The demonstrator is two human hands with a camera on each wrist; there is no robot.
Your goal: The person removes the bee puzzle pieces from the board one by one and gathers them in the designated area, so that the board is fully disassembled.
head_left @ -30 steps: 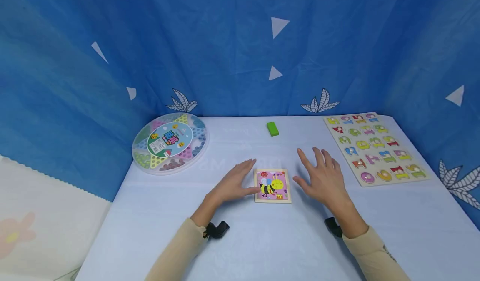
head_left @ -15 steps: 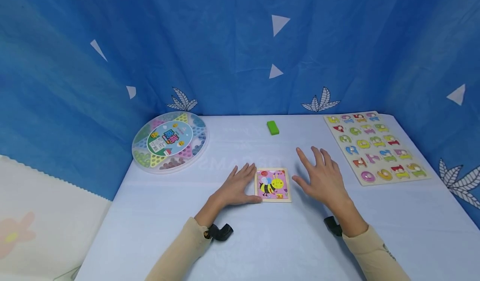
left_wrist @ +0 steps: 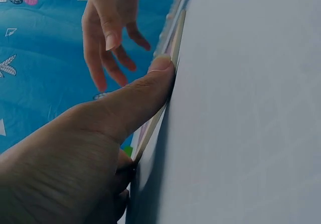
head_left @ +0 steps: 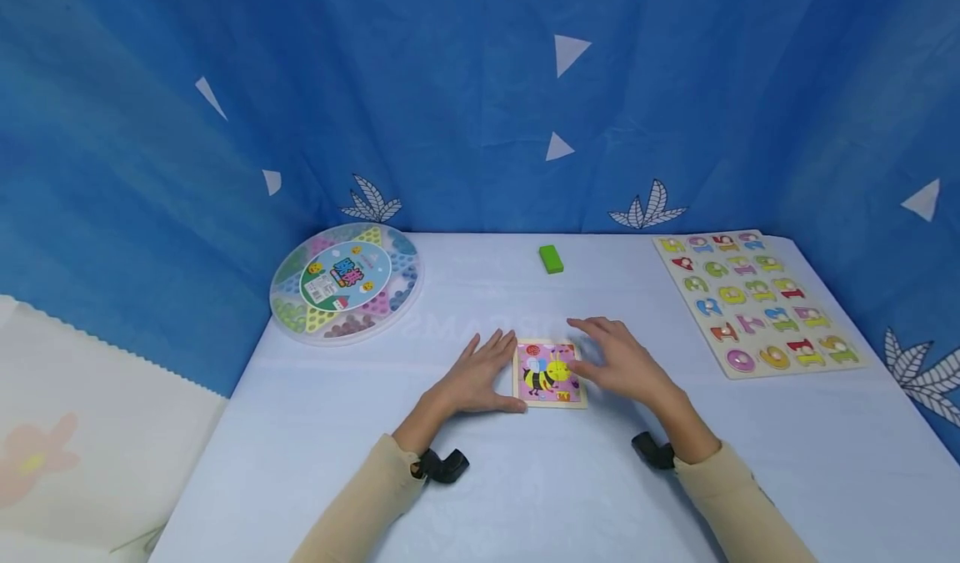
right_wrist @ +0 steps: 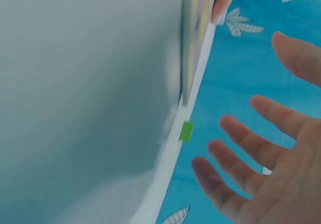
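A small square wooden jigsaw puzzle with a bee picture lies on the white tabletop. My left hand rests at its left side, thumb touching the lower left corner and forefinger by the upper left one. In the left wrist view, the thumb lies against the puzzle's pale edge; the other fingers are mostly hidden. Over the puzzle's right side hovers my right hand, thumb overlapping the picture from above. Its fingers are spread and hold nothing in the right wrist view.
Behind the puzzle lies a green block. A round, clear-lidded board game box sits at the back left. At the right is a wooden peg board with colourful numbers. A blue patterned cloth hangs along the back.
My left hand has come down to the puzzle's left edge and stays there. My right hand has moved left, over the puzzle's right side. The view has shifted slightly.
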